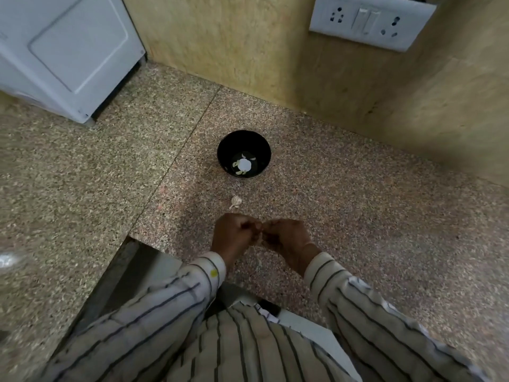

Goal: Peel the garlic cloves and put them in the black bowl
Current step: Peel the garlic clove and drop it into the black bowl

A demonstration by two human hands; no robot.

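Note:
A black bowl stands on the speckled stone counter, with several pale peeled garlic cloves lying in its bottom. In front of it lies a small garlic bulb piece in its papery skin. Nearer to me, my left hand and my right hand are raised together above the counter, fingers curled, fingertips meeting around something small between them. My fingers hide that small thing, so I cannot make out what it is.
A white appliance stands at the back left on the counter. The yellowish wall carries a socket and switch plate at the upper right. The counter has a cut-out edge at the lower left.

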